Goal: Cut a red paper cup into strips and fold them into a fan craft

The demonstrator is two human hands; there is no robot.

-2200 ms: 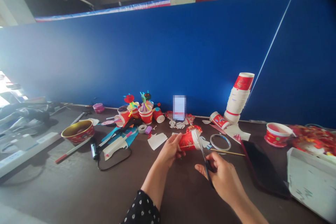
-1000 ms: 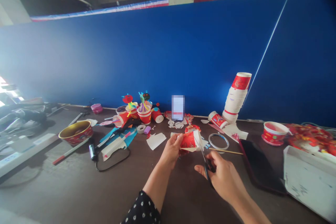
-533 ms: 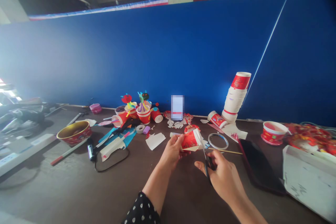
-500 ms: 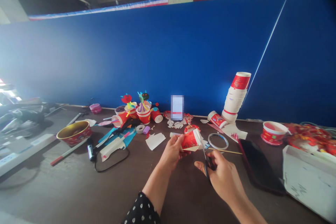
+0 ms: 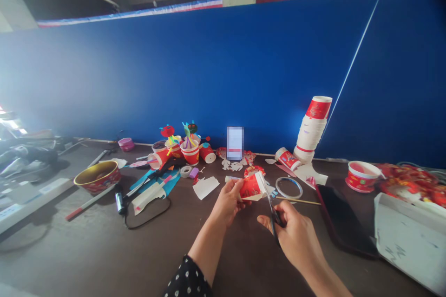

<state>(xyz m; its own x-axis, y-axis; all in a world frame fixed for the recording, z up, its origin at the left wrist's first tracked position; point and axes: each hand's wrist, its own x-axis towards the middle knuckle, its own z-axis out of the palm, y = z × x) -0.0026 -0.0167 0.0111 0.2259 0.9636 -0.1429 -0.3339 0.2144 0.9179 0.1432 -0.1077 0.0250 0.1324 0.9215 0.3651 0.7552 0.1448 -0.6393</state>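
My left hand (image 5: pixel 228 202) is closed on a red and white paper cup (image 5: pixel 251 186), which has a cut edge and is held above the dark table (image 5: pixel 156 255). In my right hand (image 5: pixel 296 227) is a pair of scissors (image 5: pixel 275 218) with dark handles. Their blades point up and away from me, against the white rim side of the cup. A ring of tape or wire (image 5: pixel 289 187) and a thin wooden stick (image 5: pixel 299 201) lie just beyond my right hand.
Decorated paper cups (image 5: pixel 190 152) stand at the back left, near a gold-lined bowl (image 5: pixel 97 176). A tall leaning cup stack (image 5: pixel 310 132) rises at the back right. A black phone or tablet (image 5: pixel 344 218) and a white box (image 5: pixel 407 236) lie on the right. White scraps (image 5: pixel 206 187) lie mid-table.
The scissors and my right hand have shifted very slightly against the cup. My left hand keeps its hold, and the other things stay in place.
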